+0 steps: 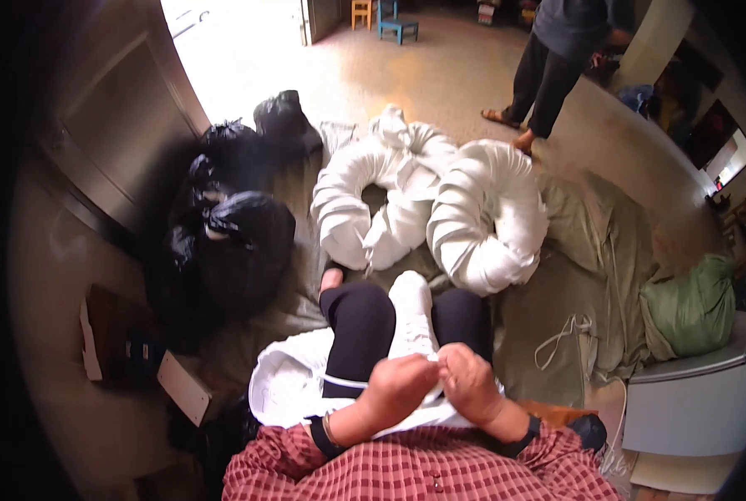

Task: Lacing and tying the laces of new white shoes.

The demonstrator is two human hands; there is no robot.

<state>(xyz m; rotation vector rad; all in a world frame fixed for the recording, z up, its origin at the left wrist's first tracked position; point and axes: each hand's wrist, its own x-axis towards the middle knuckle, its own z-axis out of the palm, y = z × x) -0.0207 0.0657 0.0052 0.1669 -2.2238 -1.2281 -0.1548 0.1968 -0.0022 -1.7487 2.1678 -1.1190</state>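
Note:
My left hand point(402, 387) and my right hand point(471, 382) meet over my lap, the fingers of both closed and pinched together. A thin white strip point(344, 382), cord-like, runs from the left across my thigh into my left hand. What the right fingertips grip is too small to make out. Between my knees stands a long, gathered white cloth roll point(411, 309), its lower end hidden behind my hands. More white cloth point(289, 380) lies across my lap and bulges out at the left.
Two white pleated cloth rings point(340, 196) point(490, 221) lie ahead on an olive ground sheet point(573, 284). Black plastic bags point(239, 238) are heaped at left; a green bag point(695, 309) sits at right by a grey-white curved container point(682, 409). Another person point(557, 63) stands at the back right.

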